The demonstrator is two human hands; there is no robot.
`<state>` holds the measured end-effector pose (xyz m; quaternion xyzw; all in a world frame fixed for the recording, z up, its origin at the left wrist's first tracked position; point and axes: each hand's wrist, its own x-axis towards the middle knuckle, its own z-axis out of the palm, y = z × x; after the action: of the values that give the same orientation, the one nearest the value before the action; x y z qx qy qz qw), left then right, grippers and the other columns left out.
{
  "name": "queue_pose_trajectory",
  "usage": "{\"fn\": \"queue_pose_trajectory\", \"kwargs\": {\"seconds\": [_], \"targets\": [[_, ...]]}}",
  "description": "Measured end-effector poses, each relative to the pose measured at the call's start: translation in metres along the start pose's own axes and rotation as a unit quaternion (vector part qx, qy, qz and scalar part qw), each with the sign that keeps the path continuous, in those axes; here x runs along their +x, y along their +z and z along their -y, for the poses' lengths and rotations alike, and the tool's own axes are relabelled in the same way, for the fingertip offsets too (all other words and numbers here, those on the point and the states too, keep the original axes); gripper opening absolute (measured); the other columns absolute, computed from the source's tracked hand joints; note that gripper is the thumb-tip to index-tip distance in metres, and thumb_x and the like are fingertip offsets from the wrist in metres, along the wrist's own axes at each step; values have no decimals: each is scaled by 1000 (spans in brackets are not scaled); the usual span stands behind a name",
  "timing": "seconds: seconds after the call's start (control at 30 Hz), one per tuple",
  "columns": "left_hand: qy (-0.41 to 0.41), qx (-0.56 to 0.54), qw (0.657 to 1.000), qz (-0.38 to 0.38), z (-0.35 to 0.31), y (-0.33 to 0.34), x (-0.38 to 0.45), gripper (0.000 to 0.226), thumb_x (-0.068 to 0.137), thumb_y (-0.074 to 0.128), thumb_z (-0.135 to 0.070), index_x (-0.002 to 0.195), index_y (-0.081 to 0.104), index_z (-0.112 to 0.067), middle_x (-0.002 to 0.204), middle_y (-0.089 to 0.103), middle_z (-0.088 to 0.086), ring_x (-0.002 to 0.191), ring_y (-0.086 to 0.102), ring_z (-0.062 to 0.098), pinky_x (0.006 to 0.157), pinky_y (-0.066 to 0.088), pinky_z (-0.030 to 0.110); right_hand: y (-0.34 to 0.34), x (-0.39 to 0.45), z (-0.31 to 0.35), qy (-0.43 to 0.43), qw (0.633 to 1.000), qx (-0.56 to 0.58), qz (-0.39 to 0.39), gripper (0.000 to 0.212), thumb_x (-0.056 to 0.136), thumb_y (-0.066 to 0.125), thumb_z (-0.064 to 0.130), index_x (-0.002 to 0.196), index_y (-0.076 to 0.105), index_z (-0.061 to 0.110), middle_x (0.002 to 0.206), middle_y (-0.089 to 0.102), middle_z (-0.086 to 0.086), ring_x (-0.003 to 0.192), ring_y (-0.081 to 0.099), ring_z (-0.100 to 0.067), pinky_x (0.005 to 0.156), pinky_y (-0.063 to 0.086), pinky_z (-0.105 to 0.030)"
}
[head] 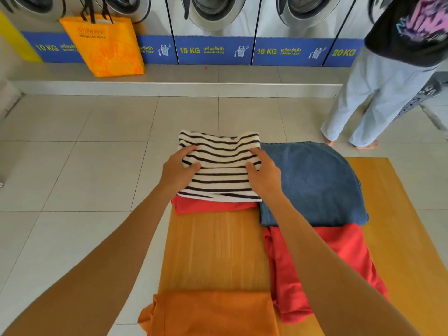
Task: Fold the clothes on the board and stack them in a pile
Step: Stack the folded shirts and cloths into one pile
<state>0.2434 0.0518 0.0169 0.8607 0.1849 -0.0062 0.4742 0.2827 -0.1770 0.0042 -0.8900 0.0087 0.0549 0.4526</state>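
Two bare forearms — no sleeves, rings or watch — ending in hands [180, 169].

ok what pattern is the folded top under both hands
White folded top with dark horizontal stripes, head view.

The folded red garment [213, 206] lies mostly hidden under the striped top [219, 166]. The orange cloth [213, 314] is cut off by the near edge. The bystander [397, 69] at far right is cropped above the waist. Small lettering on the orange bag [104, 44] is unreadable.
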Motion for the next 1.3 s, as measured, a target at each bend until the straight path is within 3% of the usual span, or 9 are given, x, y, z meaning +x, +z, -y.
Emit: {"fn": "queue_pose_trajectory", "kwargs": {"seconds": [0.1, 0.27, 0.4, 0.53, 0.73, 0.9, 1.0, 1.17, 1.3], "targets": [[-41, 28, 999, 12, 22, 21, -2, 56, 96, 60, -22, 149, 41, -27, 148, 47, 9, 132, 48, 28, 104, 40, 30, 18, -5, -30, 31, 998, -52, 22, 48, 102, 48, 34, 149, 38, 34, 123, 56, -8, 90, 59, -17, 88, 53, -37], [-42, 35, 998, -6, 32, 25, -16, 58, 100, 54, -24, 154, 32, -25, 150, 44, 10, 135, 46, 29, 110, 42, 40, 15, -6, -31, 26, 998, -50, 33, 49, 102, 48, 32, 150, 36, 33, 126, 47, -10, 86, 55, -15, 89, 50, -34], [-35, 15, 998, -40, 40, 18, -59, 58, 96, 61, -24, 148, 38, -27, 142, 51, 7, 127, 52, 24, 101, 48, 38, -3, -43, -23, 24, 999, -36, 12, 49, 97, 56, 21, 144, 45, 27, 116, 42, -3, 89, 51, -14, 89, 48, -30], [-118, 5, 991, -57, 63, 14, -131, 53, 93, 63, -34, 142, 42, -31, 140, 55, 1, 121, 55, 21, 94, 49, 37, -25, -124, -34, 41, 997, -38, -44, 35, 90, 62, 19, 125, 61, 20, 110, 55, -4, 93, 58, -18, 83, 44, -27], [-179, 39, 982, -51, 103, 12, -260, 45, 94, 59, -43, 134, 50, -25, 134, 58, 5, 111, 56, 19, 89, 49, 35, -37, -261, -72, 64, 997, -32, -35, 23, 87, 66, 11, 110, 69, 17, 95, 71, 2, 86, 66, -14, 77, 51, -26], [-207, 86, 974, -39, 111, 17, -324, 80, 79, 69, -59, 143, 38, -24, 135, 51, 9, 121, 53, 32, 95, 52, 52, -31, -320, -93, 126, 989, -76, 17, 35, 89, 67, 25, 123, 61, 22, 112, 62, -9, 97, 63, -26, 84, 54, -44], [-250, 94, 963, -19, 110, 21, -339, 95, 71, 72, -65, 145, 32, -20, 137, 44, 11, 119, 53, 34, 92, 52, 50, -26, -330, -88, 150, 984, -76, 50, 46, 88, 64, 31, 132, 50, 31, 113, 61, -9, 97, 63, -29, 82, 53, -40], [-274, 80, 957, 38, 101, 33, -337, 89, 74, 72, -61, 139, 35, -13, 135, 54, 13, 118, 56, 36, 97, 50, 49, -18, -328, -75, 163, 979, -60, 104, 59, 90, 60, 27, 145, 38, 36, 82, 70, -4, 73, 65, -23, 70, 52, -34], [-289, -14, 953, 87, 96, 23, -332, 92, 75, 62, -73, 146, 39, -19, 140, 54, 8, 121, 56, 33, 97, 48, 46, -16, -325, -68, 141, 982, -51, 120, 57, 91, 57, 18, 144, 45, 36, 93, 69, 1, 72, 65, -17, 70, 52, -31]]}}
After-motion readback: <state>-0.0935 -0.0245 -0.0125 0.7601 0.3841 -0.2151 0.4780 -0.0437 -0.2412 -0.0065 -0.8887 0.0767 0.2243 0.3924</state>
